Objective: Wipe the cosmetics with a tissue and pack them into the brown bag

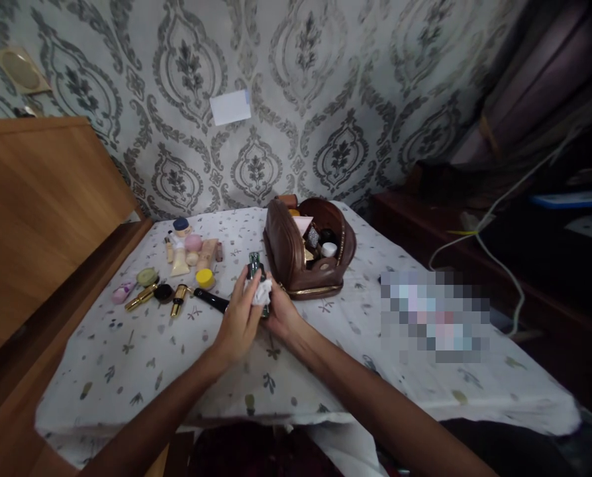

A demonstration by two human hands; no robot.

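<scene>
Both my hands are together above the near middle of the table, around a small dark green glass bottle [254, 260]. My left hand [236, 321] is closed at the bottle's left side, its fingers reaching over the front. From the right, my right hand [282, 313] closes round the lower part. A crumpled white tissue [262, 293] is pressed against the bottle between the hands; which one grips it I cannot tell. Just behind stands a brown zippered cosmetic bag [308, 281], unzipped, with jars and small items inside. A black-handled item [210, 299] lies partly hidden by my left hand.
On the left of the patterned white tablecloth [142, 391] lie several cosmetics: tubes [179, 262], a yellow-lidded jar [205, 278], a blue-lidded jar [181, 226] and gold tubes [178, 301]. A blurred-out item [432, 315] lies right. A wooden panel [42, 218] borders the left side.
</scene>
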